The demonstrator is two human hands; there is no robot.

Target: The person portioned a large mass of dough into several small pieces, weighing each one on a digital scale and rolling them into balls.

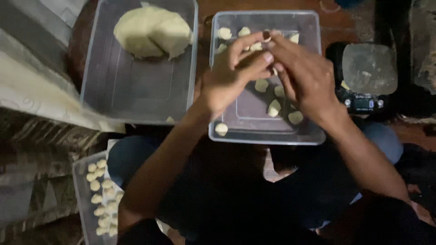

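Observation:
My left hand (229, 75) and my right hand (302, 72) meet fingertip to fingertip above a clear plastic tray (268, 136). Together they pinch a small piece of pale dough (268, 38), mostly hidden by the fingers. Several small dough pieces (274, 108) lie scattered in that tray. A big lump of pale dough (152, 31) rests in a second clear tray (136, 97) to the left.
A third tray (81, 190) at lower left holds several shaped dough pieces (102, 195) in rows. A small kitchen scale (369, 75) stands to the right of the middle tray. Patterned cloth (32, 86) lies at the left. My knees are below the trays.

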